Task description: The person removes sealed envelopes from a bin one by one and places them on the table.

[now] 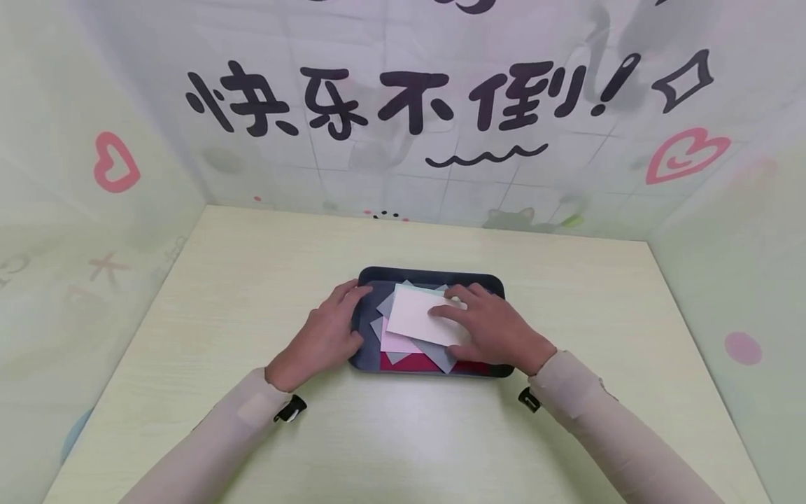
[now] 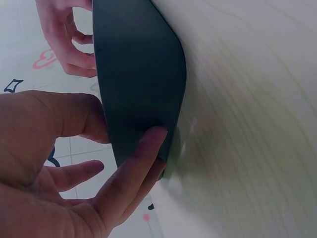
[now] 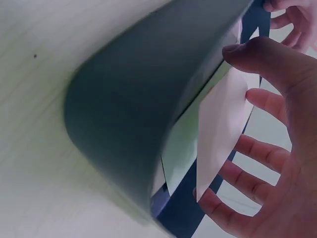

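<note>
A dark shallow tray (image 1: 368, 362) holds several loose paper cards. My left hand (image 1: 325, 334) grips the tray's left end; in the left wrist view its fingers (image 2: 133, 173) lie against the outer wall and the thumb touches the rim. Over the right part of the tray, my right hand (image 1: 494, 325) holds a white card (image 1: 412, 311) at its right side, thumb at the near edge and fingers spread along it. In the right wrist view the card (image 3: 218, 129) stands tilted. Beneath it lie a pink card (image 1: 393, 343), grey cards (image 1: 443, 359) and a red card (image 1: 412, 362).
The tray stands on a pale wood-grain table (image 1: 283, 252). Behind it hangs a printed white curtain (image 1: 378, 189) with black characters, and similar curtains close in both sides. A black wrist strap (image 1: 291, 408) shows below the left sleeve.
</note>
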Tool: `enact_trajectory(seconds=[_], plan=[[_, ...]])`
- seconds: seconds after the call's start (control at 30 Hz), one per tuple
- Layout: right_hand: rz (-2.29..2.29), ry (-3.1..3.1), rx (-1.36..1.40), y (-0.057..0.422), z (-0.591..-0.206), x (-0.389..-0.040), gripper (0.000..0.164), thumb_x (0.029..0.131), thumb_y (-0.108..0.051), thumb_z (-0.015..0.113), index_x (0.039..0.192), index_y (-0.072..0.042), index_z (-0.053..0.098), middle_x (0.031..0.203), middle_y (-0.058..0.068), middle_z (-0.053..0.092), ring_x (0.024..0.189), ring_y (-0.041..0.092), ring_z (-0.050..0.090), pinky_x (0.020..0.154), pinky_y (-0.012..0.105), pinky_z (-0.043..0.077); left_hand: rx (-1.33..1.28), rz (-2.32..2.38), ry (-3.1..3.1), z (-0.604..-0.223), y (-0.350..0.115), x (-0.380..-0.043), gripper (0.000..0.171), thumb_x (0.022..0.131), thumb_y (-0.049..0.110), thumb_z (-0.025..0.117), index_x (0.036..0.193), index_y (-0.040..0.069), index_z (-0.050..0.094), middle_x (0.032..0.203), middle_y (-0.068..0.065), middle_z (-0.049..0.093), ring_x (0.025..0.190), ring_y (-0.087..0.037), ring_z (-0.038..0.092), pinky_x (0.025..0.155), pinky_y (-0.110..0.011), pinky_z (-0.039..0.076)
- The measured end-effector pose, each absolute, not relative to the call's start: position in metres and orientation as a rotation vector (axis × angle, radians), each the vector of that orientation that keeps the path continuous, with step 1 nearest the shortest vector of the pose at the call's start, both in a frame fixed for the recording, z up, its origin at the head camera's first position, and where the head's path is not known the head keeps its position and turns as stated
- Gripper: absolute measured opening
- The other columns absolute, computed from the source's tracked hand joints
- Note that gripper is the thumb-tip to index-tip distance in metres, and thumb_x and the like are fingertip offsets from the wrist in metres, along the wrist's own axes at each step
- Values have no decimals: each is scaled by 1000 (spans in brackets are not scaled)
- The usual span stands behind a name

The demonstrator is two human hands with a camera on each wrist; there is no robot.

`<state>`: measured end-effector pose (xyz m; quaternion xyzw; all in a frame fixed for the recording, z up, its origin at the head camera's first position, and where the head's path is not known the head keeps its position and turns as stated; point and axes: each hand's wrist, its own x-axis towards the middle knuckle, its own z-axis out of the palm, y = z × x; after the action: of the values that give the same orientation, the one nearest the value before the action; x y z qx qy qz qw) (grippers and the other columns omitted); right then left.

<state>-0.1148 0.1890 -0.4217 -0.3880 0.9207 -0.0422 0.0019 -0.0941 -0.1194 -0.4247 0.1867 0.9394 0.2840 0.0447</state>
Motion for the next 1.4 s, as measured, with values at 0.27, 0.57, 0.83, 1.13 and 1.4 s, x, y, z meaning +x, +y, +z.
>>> enact_trajectory(seconds=[0.27, 0.57, 0.83, 1.13, 1.4], plan=[[-174, 2970, -1156, 198, -415, -118, 55, 81, -45, 70, 133, -30, 60, 132, 6, 51, 109, 25, 49, 76, 38, 52, 577, 856, 2872, -424, -120, -95, 70, 79, -2, 64, 145, 5, 43, 152, -21, 32, 85, -28, 65, 63, -31, 50], [-177, 3019, -962, 211, -405, -124, 60, 82, -48, 70, 137, -31, 56, 134, 5, 47, 109, 25, 48, 69, 40, 54, 590, 868, 2875, -426, -120, -95, 70, 77, -3, 64, 145, 5, 44, 151, -21, 33, 86, -28, 64, 64, -33, 49], [-267, 3090, -831, 228, -402, -132, 57, 81, -45, 70, 134, -30, 57, 130, 5, 48, 106, 27, 47, 56, 43, 52, 595, 873, 2870, -424, -120, -94, 70, 78, -3, 63, 145, 6, 43, 152, -20, 32, 85, -26, 64, 63, -29, 49], [-292, 3099, -595, 250, -402, -143, 56, 86, -46, 67, 137, -29, 54, 133, 9, 45, 109, 31, 45, 60, 54, 51, 586, 871, 2861, -424, -121, -94, 71, 79, -2, 64, 146, 6, 43, 153, -20, 31, 81, -24, 63, 60, -28, 47], [-366, 3138, -394, 271, -413, -153, 56, 87, -46, 66, 138, -24, 54, 130, 15, 45, 107, 37, 46, 63, 61, 49, 566, 873, 2854, -424, -121, -95, 71, 79, -1, 64, 146, 7, 43, 153, -19, 31, 84, -26, 64, 62, -32, 48]])
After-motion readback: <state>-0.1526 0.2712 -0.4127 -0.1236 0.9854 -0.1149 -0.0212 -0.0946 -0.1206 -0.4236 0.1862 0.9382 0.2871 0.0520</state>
